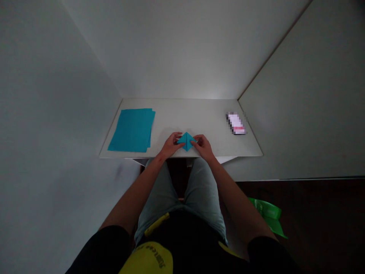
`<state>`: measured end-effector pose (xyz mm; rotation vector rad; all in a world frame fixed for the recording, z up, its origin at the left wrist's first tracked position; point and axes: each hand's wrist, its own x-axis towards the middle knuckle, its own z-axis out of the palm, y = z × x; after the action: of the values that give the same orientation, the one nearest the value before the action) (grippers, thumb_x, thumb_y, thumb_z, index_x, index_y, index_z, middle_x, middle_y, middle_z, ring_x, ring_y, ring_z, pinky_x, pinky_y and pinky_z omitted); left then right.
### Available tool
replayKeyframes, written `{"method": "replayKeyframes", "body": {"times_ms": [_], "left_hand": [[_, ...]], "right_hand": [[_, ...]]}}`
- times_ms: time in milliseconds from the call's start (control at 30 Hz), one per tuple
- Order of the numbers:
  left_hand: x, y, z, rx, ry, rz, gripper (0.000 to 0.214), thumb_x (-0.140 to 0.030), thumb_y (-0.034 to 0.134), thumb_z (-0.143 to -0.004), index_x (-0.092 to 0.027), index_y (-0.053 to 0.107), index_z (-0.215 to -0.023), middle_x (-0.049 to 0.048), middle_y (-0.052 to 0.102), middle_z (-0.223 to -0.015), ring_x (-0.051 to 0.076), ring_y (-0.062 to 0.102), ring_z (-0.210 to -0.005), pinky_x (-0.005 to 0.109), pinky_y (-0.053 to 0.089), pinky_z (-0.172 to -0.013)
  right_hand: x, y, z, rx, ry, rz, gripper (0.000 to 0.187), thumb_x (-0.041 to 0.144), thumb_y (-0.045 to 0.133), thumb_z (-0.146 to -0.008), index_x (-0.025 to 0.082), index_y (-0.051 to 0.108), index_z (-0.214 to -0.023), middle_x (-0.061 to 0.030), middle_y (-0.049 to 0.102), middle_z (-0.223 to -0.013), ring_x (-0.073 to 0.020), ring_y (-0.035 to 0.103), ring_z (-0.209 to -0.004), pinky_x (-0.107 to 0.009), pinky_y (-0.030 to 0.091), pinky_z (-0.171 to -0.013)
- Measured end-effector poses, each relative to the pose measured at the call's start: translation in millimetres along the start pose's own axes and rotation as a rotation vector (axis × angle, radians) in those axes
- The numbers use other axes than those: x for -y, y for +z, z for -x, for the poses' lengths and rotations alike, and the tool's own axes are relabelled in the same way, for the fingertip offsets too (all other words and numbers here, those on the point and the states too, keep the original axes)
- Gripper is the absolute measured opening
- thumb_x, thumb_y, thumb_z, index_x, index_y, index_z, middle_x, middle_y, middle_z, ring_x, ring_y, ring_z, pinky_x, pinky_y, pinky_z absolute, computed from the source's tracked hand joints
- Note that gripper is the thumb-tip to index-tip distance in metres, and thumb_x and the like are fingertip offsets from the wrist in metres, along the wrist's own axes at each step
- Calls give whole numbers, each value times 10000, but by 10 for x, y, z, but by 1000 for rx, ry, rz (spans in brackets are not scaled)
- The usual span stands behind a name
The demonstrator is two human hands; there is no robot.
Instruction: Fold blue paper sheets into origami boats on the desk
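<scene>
Open tabletop (199, 110) between paper stack (132, 129) and blurred object (236, 123) — probably unobstructed — walls close around.

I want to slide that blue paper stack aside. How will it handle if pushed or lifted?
The blue paper stack looks thin and flat, so probably light and floppy when lifted. Its edges already sit offset, so a push would likely fan the sheets across the smooth white table.

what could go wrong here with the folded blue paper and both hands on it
1. The folded blue paper sits close to the front edge of the white table; a nudge might slide it off.
2. The left hand and right hand pinch opposite sides, so uneven pressure could skew a crease.
3. Dim light may hide misaligned edges.
</scene>
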<state>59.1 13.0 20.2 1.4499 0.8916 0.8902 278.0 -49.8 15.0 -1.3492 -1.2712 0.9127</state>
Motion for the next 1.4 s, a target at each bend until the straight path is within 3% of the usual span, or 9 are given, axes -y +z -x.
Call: {"method": "replayKeyframes", "body": {"times_ms": [100, 267, 467, 567, 767, 967, 1133, 1267, 1400], "left_hand": [[-44, 2, 2, 11, 0, -96, 413, -505, 778, -878, -175, 762, -1126, 92, 794, -1111, 224, 734, -1023, 377, 597, -970], [-79, 5, -9, -37, -24, -126, 435, -621, 712, -904, -196, 791, -956, 51, 806, -973, 219, 727, -933, 362, 594, -938], [-43, -7, -35, -150, -35, -36, 475, -659, 724, -876, -195, 785, -960, 53, 801, -972, 218, 723, -940, 369, 601, -926], [-48, -16, -32, -117, -28, -41, 468, -649, 748, -861, -194, 796, -958, 61, 808, -988, 225, 726, -953, 378, 605, -932], [-56, 4, -25, -93, -9, -44, 462, -642, 756, -856, -192, 808, -947, 66, 812, -993, 230, 726, -964, 387, 595, -947], [-8, 10, -55, -198, -67, 215, 552, -686, 886, -713, -179, 770, -894, 44, 775, -905, 217, 719, -906, 378, 600, -918], [56, 34, -78, -318, -61, 422, 628, -727, 900, -691, -192, 600, -826, -14, 658, -810, 153, 688, -818, 411, 636, -952], [66, 47, -78, -318, -69, 408, 607, -720, 856, -756, -207, 543, -847, -22, 623, -797, 155, 688, -806, 441, 650, -942], [9, 33, -43, -264, -79, 249, 556, -568, 953, -668, -184, 687, -969, 44, 754, -927, 240, 737, -948, 468, 628, -963]], "right_hand": [[6, 5, -11, 35, 3, 31, 582, 708, 759, -848, 239, 703, -1187, -5, 690, -903, -145, 552, -663, -301, 468, -623], [30, -1, -23, 26, 27, 60, 533, 772, 703, -863, 239, 698, -888, 2, 652, -765, -169, 548, -674, -315, 472, -649], [81, -43, -27, -40, 35, 15, 548, 795, 671, -884, 252, 702, -940, 19, 588, -674, -175, 525, -621, -313, 463, -595], [86, -34, -23, -20, 23, 22, 558, 785, 713, -849, 247, 732, -996, 7, 639, -739, -164, 515, -618, -314, 452, -593], [76, 16, -18, -4, 23, 30, 557, 794, 743, -815, 240, 706, -846, 24, 581, -664, -155, 488, -616, -303, 410, -584], [87, 7, -31, -92, 45, -94, 572, 810, 762, -784, 258, 621, -828, 55, 539, -614, -144, 494, -568, -281, 404, -542], [107, -21, -41, -225, 16, -208, 550, 761, 764, -822, 278, 501, -828, 78, 534, -603, -138, 532, -550, -282, 456, -585], [123, -15, -40, -223, 20, -193, 562, 759, 729, -850, 287, 426, -813, 91, 508, -591, -138, 541, -532, -292, 480, -596], [139, -13, -28, -168, 32, -189, 554, 749, 752, -816, 283, 452, -820, 87, 516, -598, -140, 530, -540, -290, 470, -585]]}}
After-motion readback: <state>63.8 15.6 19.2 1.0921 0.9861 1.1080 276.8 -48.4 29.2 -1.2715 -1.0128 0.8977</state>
